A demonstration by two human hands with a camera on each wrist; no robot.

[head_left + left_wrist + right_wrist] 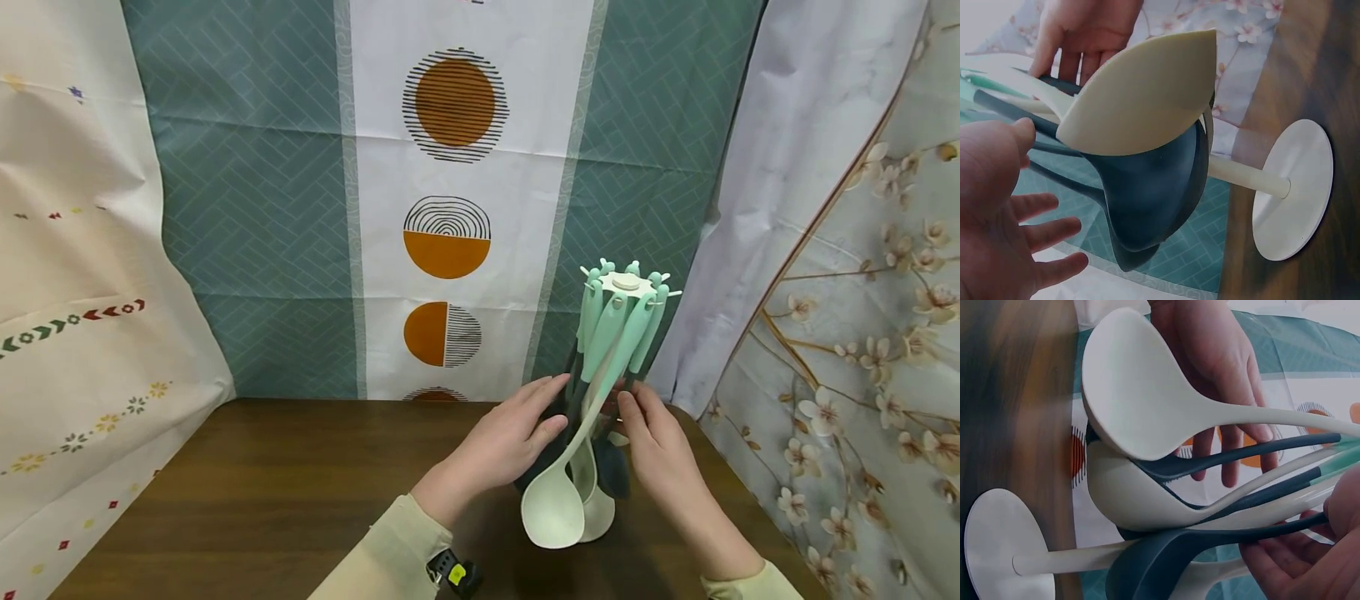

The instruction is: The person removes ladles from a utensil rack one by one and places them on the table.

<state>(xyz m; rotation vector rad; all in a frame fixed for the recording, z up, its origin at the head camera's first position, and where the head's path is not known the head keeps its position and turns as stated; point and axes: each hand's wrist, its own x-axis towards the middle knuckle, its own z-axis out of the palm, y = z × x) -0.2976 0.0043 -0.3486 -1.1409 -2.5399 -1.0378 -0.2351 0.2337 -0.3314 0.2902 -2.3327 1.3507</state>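
Patterned teal-and-white cloth hangs behind the utensil stand, with cream cloth well to its left and floral fabric to its right. Beneath the stand is a dark brown wooden surface. The stand is upright, its round white base set on that surface. Utensils with mint-green handle ends hang around its top hub. A white ladle hangs on the near side of the stand; a dark ladle and further pale and dark utensils hang about its post.

Both hands flank the stand. The left hand is on its left side, fingers extended and apart, thumb beside a dark handle; contact cannot be confirmed. The right hand is on its right side, thumb and fingers close about another dark handle; whether it grips cannot be told.
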